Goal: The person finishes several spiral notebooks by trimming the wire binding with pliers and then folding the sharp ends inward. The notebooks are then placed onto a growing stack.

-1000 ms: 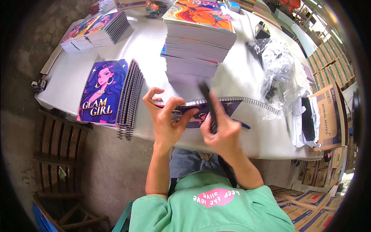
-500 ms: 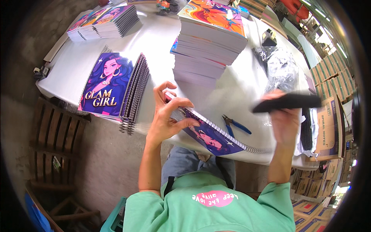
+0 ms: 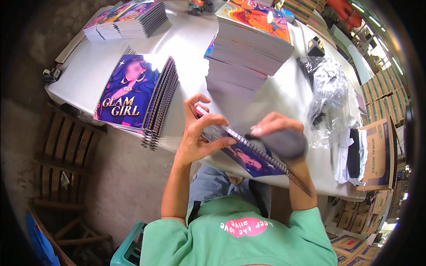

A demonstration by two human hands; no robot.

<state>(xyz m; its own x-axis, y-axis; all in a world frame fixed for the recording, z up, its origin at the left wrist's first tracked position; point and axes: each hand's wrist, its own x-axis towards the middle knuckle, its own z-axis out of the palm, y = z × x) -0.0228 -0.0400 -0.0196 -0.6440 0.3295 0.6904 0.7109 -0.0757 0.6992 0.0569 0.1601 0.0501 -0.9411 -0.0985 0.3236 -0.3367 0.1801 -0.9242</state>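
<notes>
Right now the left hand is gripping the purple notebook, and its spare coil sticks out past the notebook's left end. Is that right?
Not quite: the spare coil sticks out past the notebook's right end, as the head view shows. The left hand is gripping the purple notebook, as you say.

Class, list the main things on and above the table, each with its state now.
Held spiral notebook: closed, tilted
Spiral coil: protruding past the notebook's end
Black tool: near the coil, blurred
Left hand: gripping the notebook
Right hand: holding the tool
Stacked spiral notebooks: closed, top cover showing
Tall book pile: stacked, edges uneven
Plastic bag: crumpled
</notes>
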